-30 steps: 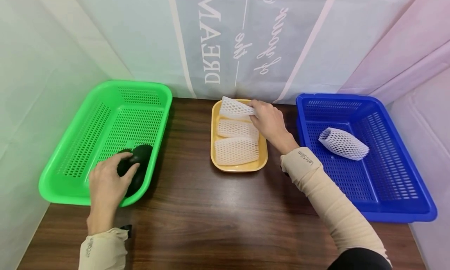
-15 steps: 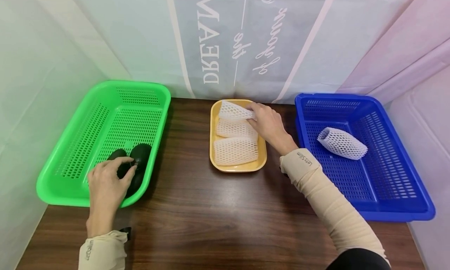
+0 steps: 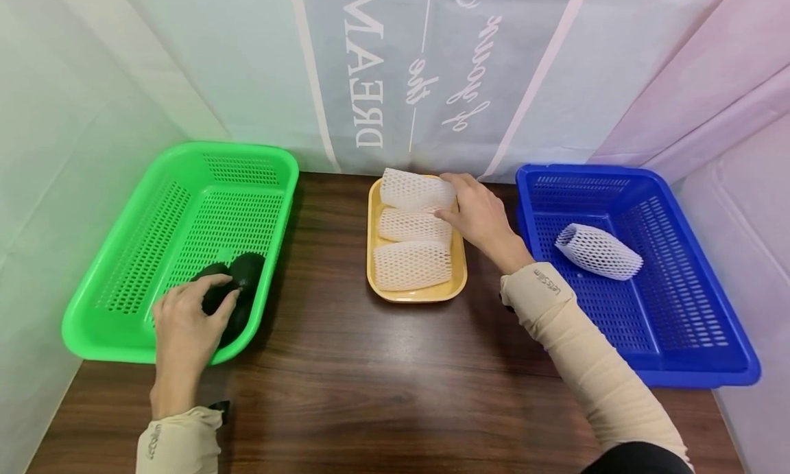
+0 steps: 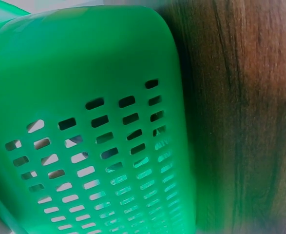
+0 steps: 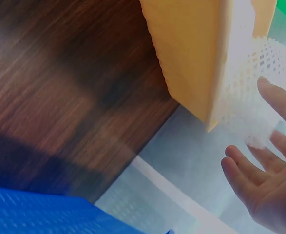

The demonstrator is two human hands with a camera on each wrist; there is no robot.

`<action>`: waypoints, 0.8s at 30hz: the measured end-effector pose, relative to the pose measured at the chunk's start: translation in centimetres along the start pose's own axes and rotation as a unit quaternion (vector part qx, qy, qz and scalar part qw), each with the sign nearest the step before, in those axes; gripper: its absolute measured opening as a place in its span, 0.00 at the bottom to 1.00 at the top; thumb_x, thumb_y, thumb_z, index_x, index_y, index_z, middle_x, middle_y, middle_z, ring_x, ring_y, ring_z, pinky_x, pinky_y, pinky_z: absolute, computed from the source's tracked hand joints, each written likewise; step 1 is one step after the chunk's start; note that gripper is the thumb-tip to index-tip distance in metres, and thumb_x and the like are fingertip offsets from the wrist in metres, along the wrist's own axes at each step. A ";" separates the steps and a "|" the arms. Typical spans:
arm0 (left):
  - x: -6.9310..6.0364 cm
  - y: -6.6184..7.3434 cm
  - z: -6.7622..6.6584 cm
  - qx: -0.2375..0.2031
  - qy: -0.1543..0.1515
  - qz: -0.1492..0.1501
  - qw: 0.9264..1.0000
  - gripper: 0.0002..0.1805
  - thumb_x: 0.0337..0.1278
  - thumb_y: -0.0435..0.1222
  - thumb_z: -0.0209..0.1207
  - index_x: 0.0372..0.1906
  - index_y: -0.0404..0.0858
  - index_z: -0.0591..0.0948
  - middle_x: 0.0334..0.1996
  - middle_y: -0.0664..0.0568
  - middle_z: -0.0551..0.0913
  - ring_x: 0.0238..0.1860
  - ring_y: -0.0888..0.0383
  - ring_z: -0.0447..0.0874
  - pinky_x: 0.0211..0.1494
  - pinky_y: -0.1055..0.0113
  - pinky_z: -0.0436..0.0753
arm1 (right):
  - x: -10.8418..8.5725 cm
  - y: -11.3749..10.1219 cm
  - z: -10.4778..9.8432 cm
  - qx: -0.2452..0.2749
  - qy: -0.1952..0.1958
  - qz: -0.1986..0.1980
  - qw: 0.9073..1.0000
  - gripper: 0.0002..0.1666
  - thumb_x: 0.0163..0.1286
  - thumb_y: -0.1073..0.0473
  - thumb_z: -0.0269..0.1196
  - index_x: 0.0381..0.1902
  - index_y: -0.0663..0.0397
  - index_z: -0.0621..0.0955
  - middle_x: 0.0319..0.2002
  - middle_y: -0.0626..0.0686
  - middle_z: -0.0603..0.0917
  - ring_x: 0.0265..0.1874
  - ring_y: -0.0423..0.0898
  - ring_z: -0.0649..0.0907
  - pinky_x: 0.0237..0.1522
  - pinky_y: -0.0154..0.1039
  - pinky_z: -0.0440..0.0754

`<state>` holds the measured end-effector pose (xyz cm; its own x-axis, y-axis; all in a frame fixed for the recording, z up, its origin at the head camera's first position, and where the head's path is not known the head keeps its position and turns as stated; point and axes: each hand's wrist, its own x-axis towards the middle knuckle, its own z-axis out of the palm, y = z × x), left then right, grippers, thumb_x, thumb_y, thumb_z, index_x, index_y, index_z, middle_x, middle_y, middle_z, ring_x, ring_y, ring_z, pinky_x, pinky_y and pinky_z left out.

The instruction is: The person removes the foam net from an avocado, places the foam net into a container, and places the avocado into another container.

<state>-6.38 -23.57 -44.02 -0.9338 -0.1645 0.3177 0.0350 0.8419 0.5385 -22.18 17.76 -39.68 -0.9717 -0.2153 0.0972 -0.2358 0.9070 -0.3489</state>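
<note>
My left hand [image 3: 188, 320] is in the green basket [image 3: 286, 206], thumb and fingers curled round a dark, smooth, avocado-like fruit [image 3: 212, 295], mostly hidden by the hand. Another such fruit [image 3: 247, 271] lies beside it against the basket's right wall. My right hand [image 3: 478, 213] is at the upper right of the yellow tray [image 3: 459, 282]. Its fingers are spread beside the top foam net sleeve [image 3: 413, 189]; in the right wrist view, the fingers [image 5: 240, 165] stand apart from the net. Below lie a middle sleeve [image 3: 413, 225] and a lower sleeve [image 3: 412, 265].
The blue basket [image 3: 710, 275] on the right holds a rounded foam net sleeve [image 3: 599, 251]; its contents cannot be told. Dark wooden table [image 3: 370, 378] runs between the containers. A printed curtain [image 3: 247, 62] hangs behind.
The top foam sleeve, pinched and crumpled by my right hand before, now lies flatter in the tray, the fingers off it. My left hand has barely moved.
</note>
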 end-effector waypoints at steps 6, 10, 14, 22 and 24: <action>0.0 0.0 -0.1 -0.001 0.001 0.001 1.000 0.14 0.55 0.31 0.69 0.47 0.37 0.85 0.45 0.35 0.86 0.53 0.34 0.74 0.63 0.34 0.61 | -0.5 0.7 -1.1 0.009 0.005 0.011 1.000 0.41 0.62 0.51 0.71 0.71 0.52 0.69 0.68 0.59 0.73 0.62 0.62 0.77 0.54 0.62 0.78; 0.0 0.0 -0.2 -0.003 -0.005 -0.005 1.000 0.14 0.55 0.32 0.69 0.48 0.38 0.85 0.46 0.34 0.86 0.54 0.34 0.74 0.64 0.34 0.60 | -0.9 1.2 -1.9 0.007 0.008 0.015 1.000 0.41 0.62 0.50 0.72 0.70 0.51 0.70 0.68 0.59 0.73 0.63 0.62 0.75 0.56 0.63 0.76; 0.0 0.1 -0.3 -0.006 -0.003 -0.009 1.000 0.14 0.55 0.31 0.69 0.48 0.37 0.85 0.47 0.33 0.85 0.55 0.34 0.73 0.65 0.34 0.60 | -1.5 1.4 -3.0 0.006 0.004 0.020 1.000 0.41 0.62 0.49 0.72 0.70 0.51 0.71 0.68 0.59 0.74 0.64 0.63 0.75 0.56 0.65 0.75; 0.0 0.0 0.0 -0.012 0.017 0.022 1.000 0.14 0.51 0.30 0.71 0.45 0.36 0.86 0.44 0.33 0.86 0.52 0.32 0.76 0.60 0.32 0.64 | -2.5 1.6 -4.0 0.016 -0.009 0.025 1.000 0.39 0.62 0.50 0.71 0.68 0.52 0.72 0.67 0.61 0.74 0.64 0.65 0.73 0.57 0.65 0.74; 0.1 0.0 0.0 -0.019 0.023 0.034 0.999 0.14 0.50 0.30 0.71 0.45 0.36 0.86 0.43 0.34 0.87 0.51 0.32 0.77 0.59 0.33 0.66 | -2.6 1.6 -4.1 0.017 -0.011 0.024 1.000 0.38 0.62 0.50 0.72 0.68 0.53 0.72 0.67 0.62 0.74 0.64 0.65 0.73 0.58 0.65 0.74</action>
<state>-6.47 -23.56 -44.00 -0.9114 -0.1312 0.3901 0.1126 0.8322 0.5430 -19.96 21.26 -36.65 -0.9817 -0.1811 0.0586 -0.1897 0.9035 -0.3843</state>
